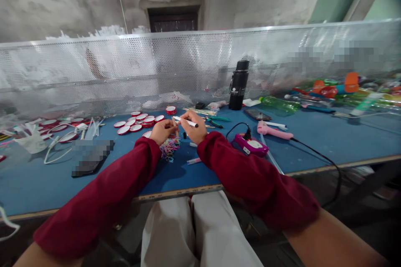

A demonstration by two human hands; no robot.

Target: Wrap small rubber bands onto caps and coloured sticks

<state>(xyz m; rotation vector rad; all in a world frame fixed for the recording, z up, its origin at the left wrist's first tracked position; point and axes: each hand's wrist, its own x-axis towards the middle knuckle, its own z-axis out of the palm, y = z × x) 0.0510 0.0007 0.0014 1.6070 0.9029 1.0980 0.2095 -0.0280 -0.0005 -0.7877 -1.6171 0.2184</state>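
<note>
My left hand (pixel 163 131) is closed on a thin, flat wooden stick (pixel 175 125), which stands nearly upright between the fingertips. A white marker (pixel 189 123) with a black end is gripped in my right hand (pixel 194 128), its tip close to the stick; whether they touch I cannot tell. Below my left hand lies a pile of multicoloured rubber bands (pixel 170 150). A small black cap (pixel 184 135) rests on the blue table between my hands. Red-rimmed round discs (pixel 135 127) lie in a loose group beyond my left hand.
A black bottle (pixel 239 85) stands at the back. To the right are a purple power strip (pixel 250 145), a pink glue gun (pixel 277 132) with a trailing cord, and green-handled pliers (pixel 221 119). A dark phone-like slab (pixel 94 158) and a white cup of pens (pixel 33 142) sit left.
</note>
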